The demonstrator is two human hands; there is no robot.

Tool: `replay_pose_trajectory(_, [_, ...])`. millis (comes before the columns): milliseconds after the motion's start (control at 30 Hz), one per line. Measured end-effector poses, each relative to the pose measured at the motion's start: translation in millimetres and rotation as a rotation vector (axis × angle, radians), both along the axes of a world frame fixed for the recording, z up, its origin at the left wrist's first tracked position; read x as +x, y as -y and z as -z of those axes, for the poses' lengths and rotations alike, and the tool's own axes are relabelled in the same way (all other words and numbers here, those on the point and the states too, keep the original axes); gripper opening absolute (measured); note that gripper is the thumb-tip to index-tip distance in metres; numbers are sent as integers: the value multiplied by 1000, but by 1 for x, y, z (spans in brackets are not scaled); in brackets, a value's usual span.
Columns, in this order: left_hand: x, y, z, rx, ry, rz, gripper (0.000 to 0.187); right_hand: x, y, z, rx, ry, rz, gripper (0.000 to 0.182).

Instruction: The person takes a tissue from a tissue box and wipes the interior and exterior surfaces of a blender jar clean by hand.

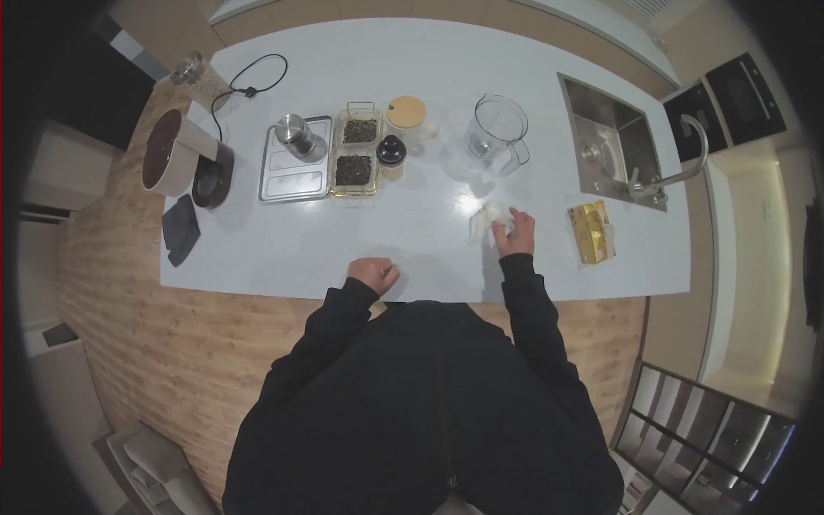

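Observation:
My left hand (374, 274) rests as a closed fist near the front edge of the white counter, with nothing visible in it. Further right, my right hand (515, 234) has its thumb and fingers around the edge of a crumpled white tissue (486, 219) lying on the counter. Right of that hand stands a yellow tissue pack (592, 232) with a white sheet sticking out. Beyond the hand is a clear glass pitcher (498, 124) with its handle toward the lower right.
At the left are a metal tray (292, 184) with a steel-lidded jar (296, 133), glass containers of dark leaves (354, 170), a wooden-lidded cup (406, 112), a black-topped bottle (391, 151), a kettle (167, 154) and a dark cloth (180, 230). A sink (609, 137) lies right.

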State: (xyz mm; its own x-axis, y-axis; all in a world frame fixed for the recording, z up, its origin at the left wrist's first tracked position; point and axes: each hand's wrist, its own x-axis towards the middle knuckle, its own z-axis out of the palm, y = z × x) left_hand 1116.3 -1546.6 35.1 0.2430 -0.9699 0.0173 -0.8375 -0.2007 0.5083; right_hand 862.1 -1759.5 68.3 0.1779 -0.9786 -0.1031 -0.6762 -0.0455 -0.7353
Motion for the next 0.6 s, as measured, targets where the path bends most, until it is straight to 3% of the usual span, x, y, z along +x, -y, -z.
replay_pose_trajectory(200, [5, 10, -1, 73, -78, 61, 41, 23, -8, 1, -28, -369, -112, 80])
replay_pose_trajectory(267, [2, 21, -13, 49, -289, 77, 34, 22, -11, 24, -243, -396, -241, 37])
replay_pose_trajectory(300, [-1, 29, -20, 41, -337, 90, 32, 26, -15, 28, -301, -403, -262, 26])
replay_pose_trajectory(333, [-4, 37, -30, 125, -413, 72, 26, 35, -22, 26, -238, -332, -344, 24])
replay_pose_trajectory(400, [-14, 53, -45, 253, -524, 60, 49, 50, -37, 22, -148, -229, -451, 21])
replay_pose_trajectory(500, [-38, 75, -52, 254, -932, -48, 64, 57, -53, 18, -47, 92, -457, 24])
replay_pose_trajectory(600, [-50, 87, -49, 186, -1124, -178, 38, 40, -54, -5, 48, 275, -580, 27])
